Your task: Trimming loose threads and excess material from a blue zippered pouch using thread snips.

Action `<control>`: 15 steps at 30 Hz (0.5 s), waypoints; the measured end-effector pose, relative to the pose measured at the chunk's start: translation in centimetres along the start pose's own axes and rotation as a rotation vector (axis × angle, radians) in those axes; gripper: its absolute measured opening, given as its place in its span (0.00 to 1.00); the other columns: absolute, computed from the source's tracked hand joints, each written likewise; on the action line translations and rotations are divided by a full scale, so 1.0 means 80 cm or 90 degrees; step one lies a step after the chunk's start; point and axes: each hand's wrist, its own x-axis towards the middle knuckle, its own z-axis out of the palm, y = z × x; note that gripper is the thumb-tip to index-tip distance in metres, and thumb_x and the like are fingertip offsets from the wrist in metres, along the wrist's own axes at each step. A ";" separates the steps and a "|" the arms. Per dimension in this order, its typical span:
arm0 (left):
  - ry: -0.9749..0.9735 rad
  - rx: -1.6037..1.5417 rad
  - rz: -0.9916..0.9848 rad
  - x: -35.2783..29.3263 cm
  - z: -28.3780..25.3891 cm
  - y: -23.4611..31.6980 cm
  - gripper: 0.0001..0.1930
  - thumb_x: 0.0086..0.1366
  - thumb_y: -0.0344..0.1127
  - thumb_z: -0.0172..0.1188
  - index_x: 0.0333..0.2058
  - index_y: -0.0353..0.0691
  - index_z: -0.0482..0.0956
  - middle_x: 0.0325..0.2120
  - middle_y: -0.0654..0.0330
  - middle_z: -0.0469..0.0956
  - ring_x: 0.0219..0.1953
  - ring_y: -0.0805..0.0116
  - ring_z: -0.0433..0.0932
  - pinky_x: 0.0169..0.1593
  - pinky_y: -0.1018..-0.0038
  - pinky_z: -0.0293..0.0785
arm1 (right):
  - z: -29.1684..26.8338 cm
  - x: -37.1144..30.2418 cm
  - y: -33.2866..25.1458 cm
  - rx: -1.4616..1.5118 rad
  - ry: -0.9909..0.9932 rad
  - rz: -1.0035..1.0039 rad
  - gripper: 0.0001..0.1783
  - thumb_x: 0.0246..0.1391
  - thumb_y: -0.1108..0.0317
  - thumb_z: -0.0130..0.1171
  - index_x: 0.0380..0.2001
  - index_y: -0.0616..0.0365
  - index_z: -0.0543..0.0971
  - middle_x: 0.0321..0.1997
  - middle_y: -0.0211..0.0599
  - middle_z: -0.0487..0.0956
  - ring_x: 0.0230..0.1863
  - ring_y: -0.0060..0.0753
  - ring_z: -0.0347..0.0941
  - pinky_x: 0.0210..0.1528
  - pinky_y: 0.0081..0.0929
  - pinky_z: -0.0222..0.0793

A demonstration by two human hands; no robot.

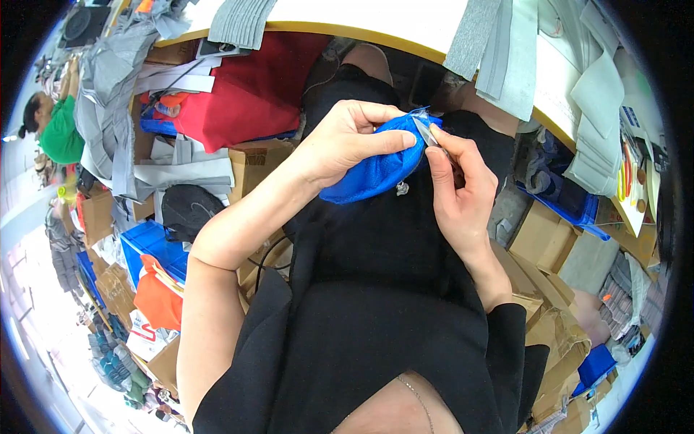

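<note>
A blue fabric piece (372,172), curved and stitched like a small pouch, is held above my lap. My left hand (348,139) grips it, with the thumb lying on top and the fingers mostly behind. Loose blue threads stick out at its upper right tip. My right hand (466,184) pinches small thread snips (424,132), whose pointed silver blades lie against the fabric close to that tip; their handles are hidden in the fingers. A small shiny metal piece (402,189) shows just below the fabric's lower right edge.
Ahead is a white table (376,18) with a yellow edge and stacks of grey fabric strips (499,54). Red cloth (242,90), a blue bin (148,249) and an orange bag (157,293) are at left. Cardboard boxes (546,239) stand right. Another person (61,130) in green is far left.
</note>
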 end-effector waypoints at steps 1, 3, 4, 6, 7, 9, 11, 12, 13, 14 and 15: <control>-0.003 -0.005 -0.001 0.001 0.002 0.000 0.13 0.60 0.30 0.67 0.44 0.34 0.82 0.34 0.61 0.83 0.33 0.80 0.80 0.39 0.82 0.77 | 0.000 -0.001 0.000 -0.002 0.002 0.001 0.12 0.59 0.71 0.62 0.45 0.62 0.79 0.35 0.35 0.81 0.33 0.19 0.77 0.33 0.18 0.72; -0.002 -0.010 -0.001 0.002 0.005 0.003 0.13 0.60 0.30 0.67 0.44 0.33 0.82 0.34 0.61 0.83 0.33 0.79 0.80 0.39 0.82 0.77 | 0.004 -0.003 0.001 0.226 0.031 0.121 0.12 0.62 0.71 0.59 0.46 0.64 0.78 0.38 0.31 0.81 0.38 0.13 0.74 0.41 0.14 0.70; 0.012 -0.009 -0.008 0.002 0.007 0.005 0.13 0.60 0.30 0.67 0.44 0.33 0.82 0.34 0.61 0.83 0.33 0.79 0.80 0.39 0.82 0.77 | 0.005 -0.004 -0.001 0.228 0.028 0.120 0.12 0.62 0.71 0.59 0.46 0.64 0.78 0.38 0.31 0.81 0.38 0.13 0.74 0.41 0.14 0.70; 0.026 -0.008 -0.015 0.001 0.009 0.009 0.14 0.60 0.30 0.67 0.44 0.33 0.82 0.34 0.61 0.83 0.33 0.79 0.80 0.39 0.82 0.77 | 0.005 -0.004 -0.005 0.224 0.057 0.141 0.11 0.63 0.71 0.57 0.47 0.64 0.77 0.38 0.28 0.80 0.38 0.12 0.73 0.43 0.12 0.68; 0.007 -0.017 -0.024 0.000 0.010 0.012 0.14 0.60 0.30 0.67 0.44 0.33 0.82 0.34 0.60 0.83 0.33 0.79 0.80 0.39 0.82 0.77 | 0.008 -0.004 -0.002 0.230 0.100 0.130 0.11 0.64 0.71 0.57 0.47 0.64 0.77 0.37 0.28 0.80 0.38 0.10 0.72 0.42 0.11 0.67; -0.006 -0.027 -0.030 -0.006 0.004 0.013 0.14 0.60 0.30 0.67 0.44 0.33 0.82 0.34 0.60 0.83 0.32 0.79 0.80 0.39 0.81 0.78 | -0.017 0.017 0.016 0.149 0.295 0.127 0.10 0.63 0.71 0.57 0.46 0.63 0.78 0.39 0.31 0.79 0.36 0.14 0.71 0.41 0.15 0.68; -0.022 0.020 -0.031 -0.005 -0.006 0.009 0.14 0.60 0.30 0.67 0.44 0.33 0.82 0.33 0.60 0.83 0.32 0.78 0.80 0.40 0.81 0.78 | -0.036 0.021 0.019 0.256 0.388 0.173 0.10 0.63 0.71 0.57 0.46 0.62 0.78 0.40 0.32 0.79 0.35 0.16 0.71 0.40 0.17 0.69; -0.023 0.021 -0.034 -0.004 -0.007 0.007 0.14 0.60 0.30 0.67 0.44 0.33 0.82 0.33 0.60 0.83 0.32 0.78 0.80 0.40 0.81 0.78 | -0.027 0.014 0.021 0.084 0.335 0.048 0.11 0.62 0.71 0.58 0.46 0.63 0.78 0.39 0.33 0.79 0.33 0.17 0.71 0.37 0.18 0.69; -0.011 -0.009 -0.035 -0.004 -0.008 0.006 0.13 0.60 0.30 0.68 0.44 0.33 0.82 0.33 0.60 0.83 0.32 0.78 0.81 0.40 0.81 0.78 | -0.018 0.007 0.021 -0.089 0.276 -0.076 0.11 0.62 0.71 0.58 0.46 0.63 0.78 0.39 0.33 0.79 0.31 0.18 0.70 0.35 0.18 0.69; 0.000 -0.039 -0.035 -0.004 -0.009 0.005 0.13 0.60 0.30 0.68 0.43 0.33 0.82 0.33 0.60 0.83 0.33 0.78 0.81 0.40 0.81 0.78 | -0.008 0.001 0.018 -0.053 0.196 -0.092 0.13 0.61 0.71 0.59 0.47 0.64 0.78 0.38 0.34 0.80 0.28 0.16 0.70 0.30 0.17 0.68; 0.003 -0.041 -0.034 -0.005 -0.008 0.006 0.13 0.60 0.30 0.68 0.43 0.33 0.82 0.33 0.60 0.83 0.33 0.78 0.81 0.40 0.81 0.78 | -0.005 -0.001 0.009 -0.061 0.157 -0.100 0.13 0.60 0.71 0.61 0.47 0.63 0.78 0.35 0.34 0.79 0.26 0.17 0.70 0.29 0.18 0.68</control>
